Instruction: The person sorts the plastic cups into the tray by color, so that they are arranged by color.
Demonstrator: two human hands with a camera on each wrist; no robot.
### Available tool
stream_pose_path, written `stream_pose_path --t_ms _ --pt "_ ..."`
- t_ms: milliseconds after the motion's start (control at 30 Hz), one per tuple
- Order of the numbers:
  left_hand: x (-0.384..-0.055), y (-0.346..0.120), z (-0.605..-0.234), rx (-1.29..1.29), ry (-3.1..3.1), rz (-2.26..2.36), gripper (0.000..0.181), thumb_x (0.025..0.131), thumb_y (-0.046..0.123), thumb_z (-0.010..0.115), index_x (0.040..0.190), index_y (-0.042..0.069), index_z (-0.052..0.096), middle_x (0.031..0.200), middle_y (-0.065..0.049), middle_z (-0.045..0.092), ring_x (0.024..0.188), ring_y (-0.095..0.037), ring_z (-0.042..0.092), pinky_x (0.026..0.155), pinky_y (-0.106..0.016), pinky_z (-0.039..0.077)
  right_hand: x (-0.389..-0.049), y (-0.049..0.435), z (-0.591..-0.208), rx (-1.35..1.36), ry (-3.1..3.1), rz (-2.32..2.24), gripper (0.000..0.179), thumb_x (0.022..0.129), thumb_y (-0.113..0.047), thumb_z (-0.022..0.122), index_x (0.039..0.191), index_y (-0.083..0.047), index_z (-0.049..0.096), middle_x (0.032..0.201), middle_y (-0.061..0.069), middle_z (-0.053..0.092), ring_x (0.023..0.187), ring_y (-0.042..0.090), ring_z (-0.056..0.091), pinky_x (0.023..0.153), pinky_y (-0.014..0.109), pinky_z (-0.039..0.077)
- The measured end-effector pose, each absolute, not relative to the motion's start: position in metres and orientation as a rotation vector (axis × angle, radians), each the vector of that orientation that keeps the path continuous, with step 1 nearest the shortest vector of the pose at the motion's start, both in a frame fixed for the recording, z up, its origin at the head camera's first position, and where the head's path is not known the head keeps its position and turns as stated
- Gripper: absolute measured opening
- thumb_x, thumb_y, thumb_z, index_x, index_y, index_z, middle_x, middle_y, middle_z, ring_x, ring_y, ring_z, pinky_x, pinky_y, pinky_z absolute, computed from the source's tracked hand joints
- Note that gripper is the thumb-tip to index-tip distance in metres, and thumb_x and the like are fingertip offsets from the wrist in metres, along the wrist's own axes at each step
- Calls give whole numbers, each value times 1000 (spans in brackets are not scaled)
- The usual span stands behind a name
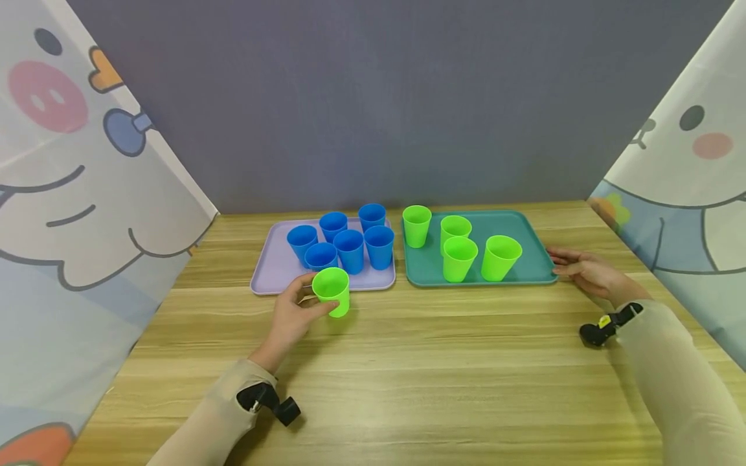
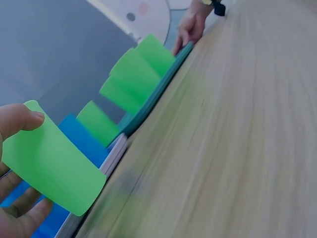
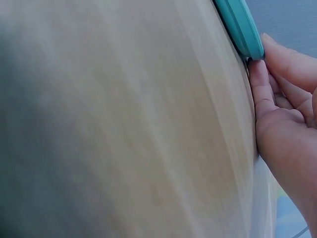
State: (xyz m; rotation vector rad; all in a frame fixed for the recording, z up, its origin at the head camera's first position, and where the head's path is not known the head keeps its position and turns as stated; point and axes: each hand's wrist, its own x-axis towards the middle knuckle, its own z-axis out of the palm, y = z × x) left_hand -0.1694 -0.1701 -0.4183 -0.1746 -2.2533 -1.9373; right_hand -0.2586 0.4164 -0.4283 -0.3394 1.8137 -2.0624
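Green cup (image 1: pixel 332 290) sits between left-hand fingers (image 1: pixel 307 283) (upright).

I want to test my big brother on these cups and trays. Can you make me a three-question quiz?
1. How many blue plastic cups stand on the lilac rectangular tray?
2. True or false: the left hand holds a bright green plastic cup.
3. What does the right hand touch? A) a blue cup B) the teal rectangular tray C) the grey back wall

Key: 1. Six. 2. True; it is just in front of the lilac tray. 3. B, at the tray's right edge.
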Motion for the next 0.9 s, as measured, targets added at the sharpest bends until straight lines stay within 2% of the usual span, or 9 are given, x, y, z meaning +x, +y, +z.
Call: stream_pose_path --t_ms 433,600,900 --pt "-184 -122 -416 -379 -2273 -1909 58 75 -2 84 128 -3 60 117 -17 65 105 -33 61 93 -47 55 -260 416 -429 -327 1820 -2067 55 97 18 45 119 -28 68 121 -14 64 108 0 58 86 17 51" --pt "-192 -103 -415 -419 -2248 -1930 58 75 -1 85 128 -2 60 117 -16 66 105 -33 62 91 -48 55 -259 416 -429 -331 1810 -2077 54 97 17 46 119 -27 68 120 -14 64 107 0 59 86 17 51" --pt "-208 -67 -413 -413 -2250 -1943 57 77 7 86 128 0 61 118 -13 66 107 -30 61 92 -41 56 -260 417 -429 -334 1815 -2074 54 97 17 46 119 -26 68 120 -13 64 107 1 58 85 17 51"
